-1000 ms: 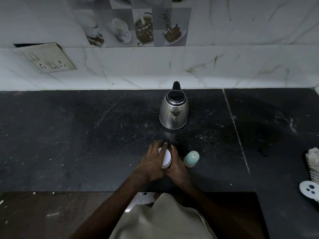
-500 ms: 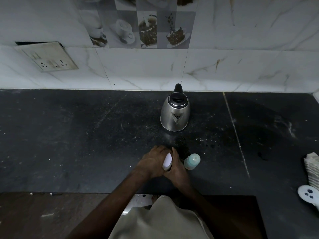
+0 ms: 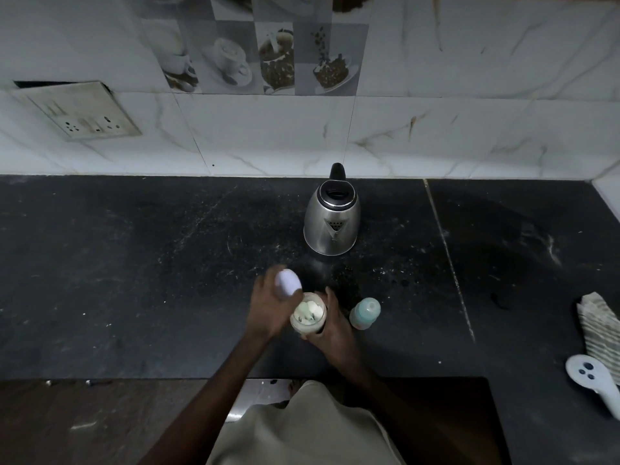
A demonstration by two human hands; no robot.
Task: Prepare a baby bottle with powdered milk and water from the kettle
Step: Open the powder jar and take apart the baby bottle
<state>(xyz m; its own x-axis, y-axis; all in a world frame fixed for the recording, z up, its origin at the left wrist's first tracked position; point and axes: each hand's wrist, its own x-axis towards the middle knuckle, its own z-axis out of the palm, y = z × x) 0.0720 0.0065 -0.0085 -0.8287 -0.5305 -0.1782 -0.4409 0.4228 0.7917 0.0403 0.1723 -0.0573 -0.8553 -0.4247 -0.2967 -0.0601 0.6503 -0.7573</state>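
A small clear jar (image 3: pixel 308 317) of pale powdered milk stands open on the black counter (image 3: pixel 134 280), a light scoop showing inside it. My right hand (image 3: pixel 335 325) grips the jar's side. My left hand (image 3: pixel 268 305) holds the jar's white lid (image 3: pixel 287 284), lifted off to the upper left of the mouth. The baby bottle (image 3: pixel 365 313), teal with its cap on, stands just right of my right hand. A steel kettle (image 3: pixel 332 219) with a black lid and handle sits behind, near the wall.
A folded striped cloth (image 3: pixel 600 325) lies at the counter's right edge, with a white handled device (image 3: pixel 593 377) in front of it. A switch and socket plate (image 3: pixel 80 110) hangs on the tiled wall at left. The counter's front edge runs close to my body.
My left hand has taken the white lid off the jar and lifted it up and left, exposing the powder. The right hand keeps its hold on the jar.
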